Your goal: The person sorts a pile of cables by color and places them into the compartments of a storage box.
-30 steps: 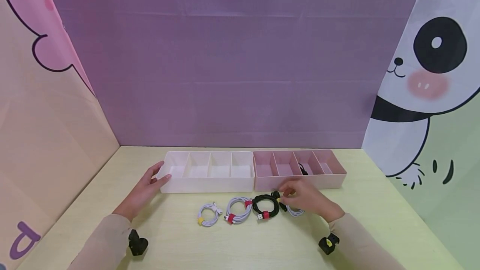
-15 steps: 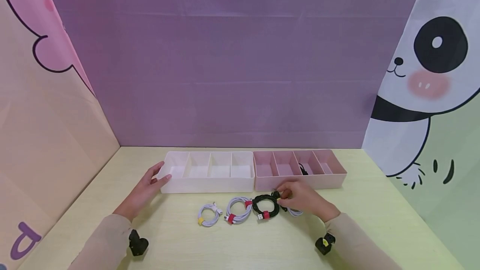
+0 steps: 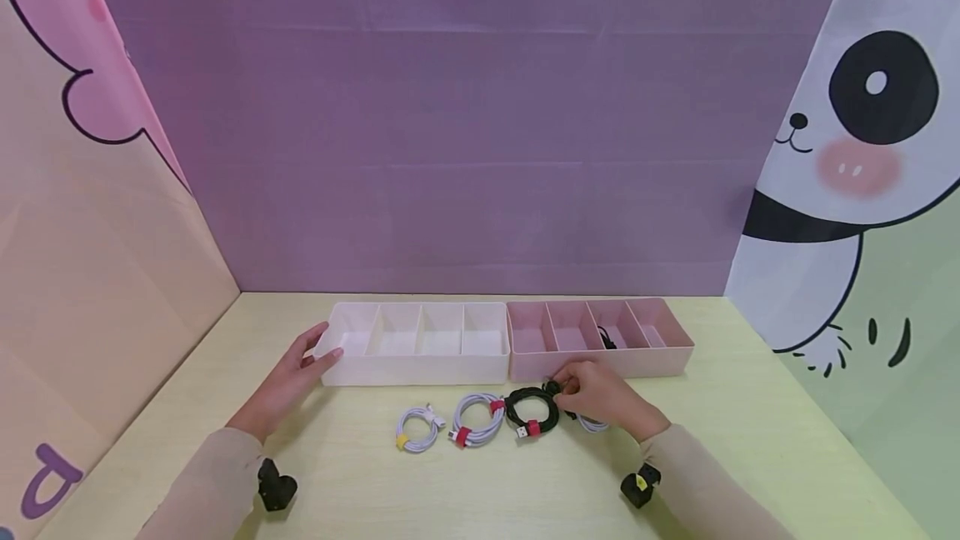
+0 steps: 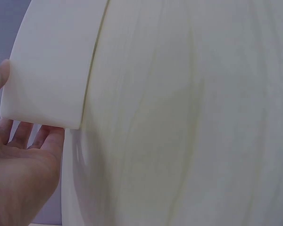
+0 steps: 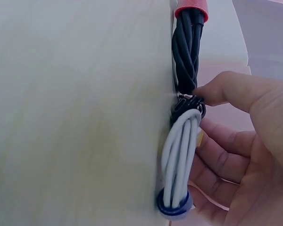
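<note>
Purple backdrop [image 3: 480, 148], faintly creased, spans the upper centre, meeting a pale wood-grain tabletop [image 3: 450, 498] below. Beige side panel [image 3: 90, 290] at left bears a pink cartoon figure [image 3: 112, 102], upper left; pale green panel [image 3: 907, 432] at right carries a panda print [image 3: 858, 169].

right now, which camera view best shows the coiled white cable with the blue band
Right wrist: the coiled white cable sits close, blue band showing. Head: the right hand hides part of it. Left wrist: it doesn't appear.

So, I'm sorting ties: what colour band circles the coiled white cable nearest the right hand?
The band is blue, clearest in the right wrist view.
</note>
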### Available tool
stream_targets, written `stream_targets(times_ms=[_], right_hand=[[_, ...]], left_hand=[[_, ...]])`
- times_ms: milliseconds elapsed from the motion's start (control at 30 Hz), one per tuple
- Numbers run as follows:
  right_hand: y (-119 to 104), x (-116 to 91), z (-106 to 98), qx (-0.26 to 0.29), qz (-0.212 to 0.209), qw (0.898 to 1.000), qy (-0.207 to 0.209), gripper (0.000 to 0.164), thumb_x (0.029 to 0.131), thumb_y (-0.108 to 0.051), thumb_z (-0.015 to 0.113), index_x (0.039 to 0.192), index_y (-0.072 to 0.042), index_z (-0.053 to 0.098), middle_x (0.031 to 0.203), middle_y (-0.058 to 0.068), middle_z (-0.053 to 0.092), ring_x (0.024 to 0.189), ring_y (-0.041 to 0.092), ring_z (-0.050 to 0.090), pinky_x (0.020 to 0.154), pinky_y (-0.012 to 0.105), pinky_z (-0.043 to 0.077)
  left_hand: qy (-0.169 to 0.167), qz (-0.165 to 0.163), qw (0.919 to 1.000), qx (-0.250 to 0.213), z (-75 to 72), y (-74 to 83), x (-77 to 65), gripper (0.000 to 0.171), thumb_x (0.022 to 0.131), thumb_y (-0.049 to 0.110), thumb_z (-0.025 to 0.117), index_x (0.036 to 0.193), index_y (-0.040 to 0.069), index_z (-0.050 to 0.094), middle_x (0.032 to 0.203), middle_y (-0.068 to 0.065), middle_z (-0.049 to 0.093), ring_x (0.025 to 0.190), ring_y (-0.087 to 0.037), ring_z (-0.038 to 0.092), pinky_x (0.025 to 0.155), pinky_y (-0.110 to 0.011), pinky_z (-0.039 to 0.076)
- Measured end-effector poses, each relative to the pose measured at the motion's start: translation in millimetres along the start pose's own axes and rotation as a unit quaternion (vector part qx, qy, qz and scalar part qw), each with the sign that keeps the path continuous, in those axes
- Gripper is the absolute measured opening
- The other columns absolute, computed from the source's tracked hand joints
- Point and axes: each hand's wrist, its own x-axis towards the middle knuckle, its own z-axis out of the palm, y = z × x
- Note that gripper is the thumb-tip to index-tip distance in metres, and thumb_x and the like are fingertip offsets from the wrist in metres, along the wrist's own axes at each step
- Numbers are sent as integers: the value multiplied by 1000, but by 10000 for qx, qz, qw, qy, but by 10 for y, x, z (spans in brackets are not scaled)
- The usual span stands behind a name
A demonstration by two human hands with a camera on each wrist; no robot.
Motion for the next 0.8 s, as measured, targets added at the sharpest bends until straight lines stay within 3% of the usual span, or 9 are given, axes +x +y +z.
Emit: stream_targets(times_ms=[467,800], right_hand=[[2,-11,13,313,143,9994,26,12,84,-9,78,92,-4,71,79,-5,64,71,8,59,66,25,53],[12,-20,15,463,-48,9986,233,10,85,-7,77,84,-7,67,79,-4,62,71,8,58,64,23,53]], left_hand=[[11,4,10000,-19,9,-9,-11,93,99,54,56,163,17,0,165,-21,-1,146,-52,10,114,-67,18],[3,62,10000,-68,5,-12,-16,96,97,57,57,162,17,-1,166,-21,-1,146,-52,10,115,-66,18]])
